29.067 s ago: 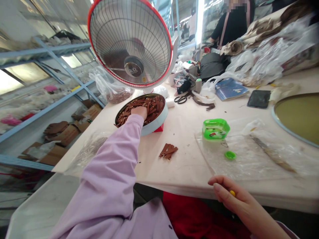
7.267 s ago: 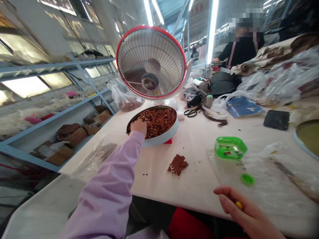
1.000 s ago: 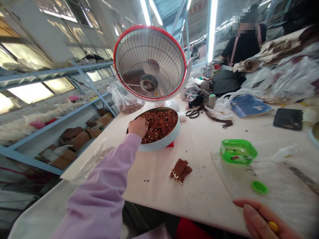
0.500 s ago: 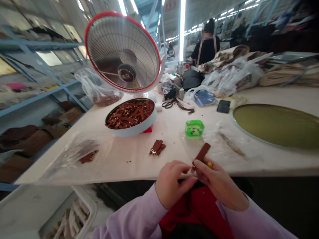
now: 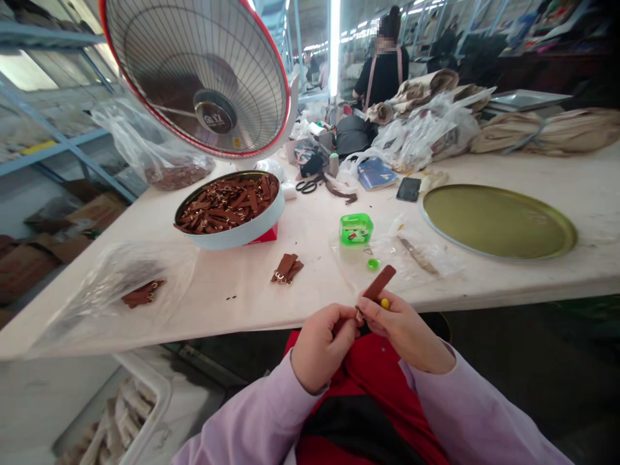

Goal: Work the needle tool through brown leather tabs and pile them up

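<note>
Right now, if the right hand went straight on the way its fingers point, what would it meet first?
Likely the left hand: fingers of the right hand point left at it, both pinching the lower end of the brown strap. Depth there is unclear.

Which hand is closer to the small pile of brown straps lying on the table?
Left. The left hand is off the table edge, just right of the small pile; the right hand is farther right. Both pinch one brown strap.
</note>
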Motion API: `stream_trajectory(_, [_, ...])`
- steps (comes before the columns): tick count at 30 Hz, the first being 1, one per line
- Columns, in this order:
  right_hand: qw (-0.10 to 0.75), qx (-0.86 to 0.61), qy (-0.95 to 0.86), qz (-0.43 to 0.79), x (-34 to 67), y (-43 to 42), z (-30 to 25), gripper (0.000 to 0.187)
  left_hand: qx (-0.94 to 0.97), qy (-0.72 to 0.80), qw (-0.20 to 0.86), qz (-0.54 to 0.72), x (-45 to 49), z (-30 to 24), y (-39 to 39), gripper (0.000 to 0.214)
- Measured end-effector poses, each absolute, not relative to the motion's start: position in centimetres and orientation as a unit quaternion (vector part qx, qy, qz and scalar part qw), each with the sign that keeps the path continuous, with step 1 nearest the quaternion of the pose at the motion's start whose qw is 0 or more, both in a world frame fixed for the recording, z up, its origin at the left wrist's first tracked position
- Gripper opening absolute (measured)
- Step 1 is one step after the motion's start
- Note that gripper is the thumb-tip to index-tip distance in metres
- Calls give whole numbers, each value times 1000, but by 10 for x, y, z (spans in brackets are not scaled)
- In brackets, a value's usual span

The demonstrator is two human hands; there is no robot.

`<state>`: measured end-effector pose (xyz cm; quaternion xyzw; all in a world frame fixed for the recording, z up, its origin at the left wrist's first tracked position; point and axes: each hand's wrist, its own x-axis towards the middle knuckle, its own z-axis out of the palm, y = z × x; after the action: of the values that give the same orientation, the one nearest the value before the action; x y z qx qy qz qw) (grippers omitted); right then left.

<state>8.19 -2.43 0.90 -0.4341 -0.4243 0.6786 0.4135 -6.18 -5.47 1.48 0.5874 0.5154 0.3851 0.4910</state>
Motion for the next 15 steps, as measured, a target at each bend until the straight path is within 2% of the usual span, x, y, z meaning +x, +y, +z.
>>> stream_trajectory(4, [396,-398,-372,739,80,-27,10,28,527,506,541,417,-63,9,-48,24])
stream_trajectory(8, [391,-411,-385,728,79,-30,9,29,449,454,633,438,-63,8,-42,37])
stream_trajectory(11, [397,-434,-450,672,79,-29,9,30,431,436,666,425,-66,7,-39,37])
stream_trajectory(15, [399,-479,-578,527,81,-27,8,25,400,422,692,429,-67,5,-37,37])
